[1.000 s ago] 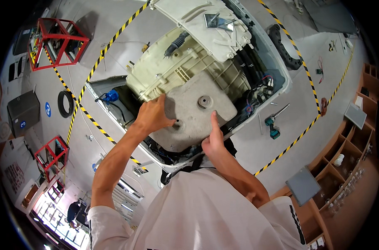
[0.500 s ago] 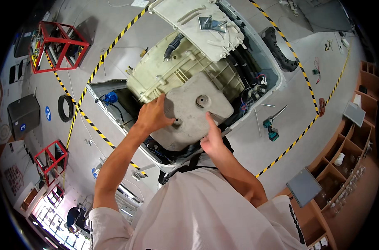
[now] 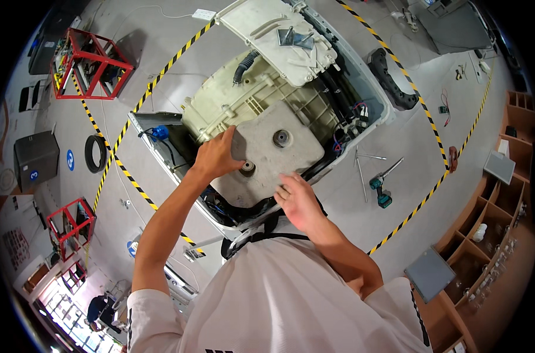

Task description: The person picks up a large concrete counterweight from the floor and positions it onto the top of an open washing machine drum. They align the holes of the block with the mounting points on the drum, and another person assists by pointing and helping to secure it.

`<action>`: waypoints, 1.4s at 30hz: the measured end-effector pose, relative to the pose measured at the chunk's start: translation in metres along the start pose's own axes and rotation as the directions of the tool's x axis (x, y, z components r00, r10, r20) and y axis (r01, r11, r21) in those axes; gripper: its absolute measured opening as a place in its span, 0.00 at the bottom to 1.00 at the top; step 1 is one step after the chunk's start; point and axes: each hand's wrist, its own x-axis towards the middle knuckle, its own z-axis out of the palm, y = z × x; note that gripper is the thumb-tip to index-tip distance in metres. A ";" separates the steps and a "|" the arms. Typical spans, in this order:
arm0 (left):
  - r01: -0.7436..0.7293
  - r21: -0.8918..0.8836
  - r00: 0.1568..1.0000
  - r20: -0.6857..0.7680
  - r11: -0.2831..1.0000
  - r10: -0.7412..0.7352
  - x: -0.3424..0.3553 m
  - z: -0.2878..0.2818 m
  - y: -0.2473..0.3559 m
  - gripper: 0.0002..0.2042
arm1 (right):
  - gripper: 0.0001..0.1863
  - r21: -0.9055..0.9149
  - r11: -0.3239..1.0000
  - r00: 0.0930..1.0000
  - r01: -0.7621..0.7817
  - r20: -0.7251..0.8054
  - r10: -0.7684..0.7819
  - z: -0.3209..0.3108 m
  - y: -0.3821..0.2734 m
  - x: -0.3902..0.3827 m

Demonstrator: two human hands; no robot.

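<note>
A grey concrete counterweight (image 3: pixel 261 167) with two round bolt recesses lies on the cream plastic tub (image 3: pixel 220 101) of a washing machine laid open. My left hand (image 3: pixel 217 156) grips the block's left edge, its fingers over the side and the thumb by the left recess. Over the block's near right part is my right hand (image 3: pixel 297 199), empty, its slightly bent fingertips at the surface. Around tub and block runs the metal cabinet (image 3: pixel 380 117). A black corrugated hose (image 3: pixel 244 67) rises from the tub.
A cream plastic panel (image 3: pixel 285 53) rests across the cabinet's far end. On the floor to the right lie a cordless drill (image 3: pixel 381 191), metal rods (image 3: pixel 361 176) and a black curved part (image 3: pixel 391 79). Striped tape (image 3: pixel 423 112) borders the area. Wooden shelving (image 3: pixel 485 220) stands at far right.
My right hand has gone from a raised thumb to bent fingers over the block's near part. My left hand keeps its place on the left edge. The whole view has shifted slightly.
</note>
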 end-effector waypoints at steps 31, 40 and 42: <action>-0.232 0.123 0.909 -0.326 0.965 0.260 -0.016 0.017 0.012 0.38 | 0.15 -0.476 0.612 0.762 0.631 0.234 -0.604 -0.047 -0.056 0.009; -0.396 0.313 0.863 -0.194 0.863 0.467 0.027 0.037 0.078 0.07 | 0.18 -0.498 0.608 0.763 0.619 0.198 -0.615 -0.052 -0.059 0.022; -0.381 0.356 0.874 -0.161 0.853 0.458 0.033 0.045 0.084 0.05 | 0.17 -0.458 0.628 0.757 0.629 0.178 -0.628 -0.053 -0.061 0.021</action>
